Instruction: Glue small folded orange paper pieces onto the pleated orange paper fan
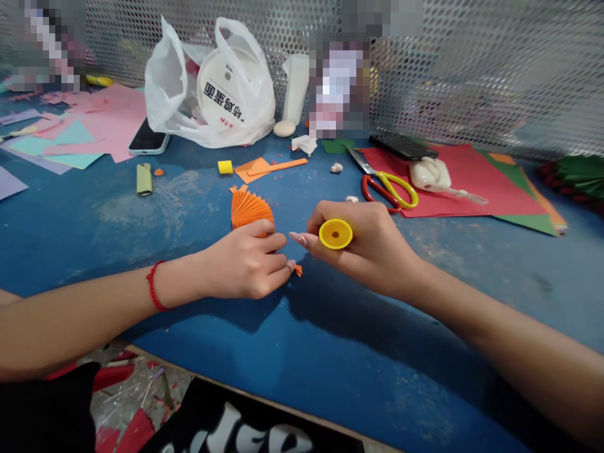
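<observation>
My left hand, with a red cord bracelet at the wrist, is closed over an orange pleated paper fan. Its folds spread out beyond my knuckles, while the middle is hidden under my fingers. A small orange paper tip shows at my fingertips; whether it belongs to the fan I cannot tell. My right hand is wrapped round a yellow glue stick, its round end facing me and its other end hidden. A short yellow cap lies beyond the fan, beside flat orange paper pieces.
Scissors with red and yellow handles rest by red paper and a white earphone case at right. A white plastic bag stands at the back. Left are a lighter, a phone and pink paper.
</observation>
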Demonstrator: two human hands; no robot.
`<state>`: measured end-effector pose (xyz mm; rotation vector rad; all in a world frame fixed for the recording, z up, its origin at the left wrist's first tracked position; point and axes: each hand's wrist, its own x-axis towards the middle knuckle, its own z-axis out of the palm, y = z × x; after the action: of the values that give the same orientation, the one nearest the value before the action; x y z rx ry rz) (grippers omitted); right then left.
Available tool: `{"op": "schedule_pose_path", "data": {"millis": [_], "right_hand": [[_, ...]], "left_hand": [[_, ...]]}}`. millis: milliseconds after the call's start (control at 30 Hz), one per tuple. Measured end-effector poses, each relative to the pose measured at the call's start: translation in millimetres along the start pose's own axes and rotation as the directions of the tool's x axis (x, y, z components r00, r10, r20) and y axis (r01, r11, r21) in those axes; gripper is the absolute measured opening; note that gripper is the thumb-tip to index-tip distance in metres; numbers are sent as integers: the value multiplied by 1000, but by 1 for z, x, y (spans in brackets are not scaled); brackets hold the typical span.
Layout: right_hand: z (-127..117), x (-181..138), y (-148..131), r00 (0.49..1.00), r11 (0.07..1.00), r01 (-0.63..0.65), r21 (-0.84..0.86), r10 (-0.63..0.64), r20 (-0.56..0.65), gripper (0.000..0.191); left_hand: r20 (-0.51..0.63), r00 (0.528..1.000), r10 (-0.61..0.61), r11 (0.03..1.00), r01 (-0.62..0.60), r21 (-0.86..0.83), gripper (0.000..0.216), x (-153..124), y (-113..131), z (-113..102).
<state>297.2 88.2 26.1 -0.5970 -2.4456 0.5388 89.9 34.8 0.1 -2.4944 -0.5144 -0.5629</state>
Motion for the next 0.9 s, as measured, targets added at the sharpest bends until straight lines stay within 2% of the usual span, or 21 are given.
{"op": "schedule_pose_path", "data": {"millis": [133, 267, 467, 533, 600, 667, 733, 833, 900], "right_hand": [[-3, 0, -2, 1000, 1000, -7, 0, 7, -2, 22], [-7, 1, -3, 999, 1000, 8, -15, -8, 52, 4], [-14, 3, -4, 978, 997, 31, -72, -16, 207, 10], [-16, 4, -5, 975, 996, 33, -89, -13, 222, 9], [-19, 4, -7, 973, 995, 48, -92, -26, 229, 9], [-22, 4, -9, 973, 994, 68, -87, -47, 226, 9], [-23, 3, -10, 972, 993, 89, -77, -70, 225, 12], [-21, 1, -11, 963, 984, 134, -118, -101, 249, 15], [-18, 0, -11, 960, 964, 164, -210, -107, 260, 16]], "left_hand": [[50, 998, 24, 1000, -23, -13, 32, -1, 1, 1], [40, 999, 4, 999, -2, -50, 30, 0, 1, 0], [-14, 1000, -23, 1000, 23, 16, 30, 2, -1, -5], [-29, 997, -72, 997, 71, -11, 30, 0, -3, -6], [-5, 983, -184, 977, 182, -114, 27, -2, -4, -7], [95, 935, -341, 889, 354, -290, 23, -4, -6, -8], [227, 853, -470, 720, 520, -459, 19, -5, -9, -10], [372, 735, -567, 482, 662, -574, 16, -5, -13, -11], [431, 685, -587, 399, 708, -582, 14, -5, -14, -11]]}}
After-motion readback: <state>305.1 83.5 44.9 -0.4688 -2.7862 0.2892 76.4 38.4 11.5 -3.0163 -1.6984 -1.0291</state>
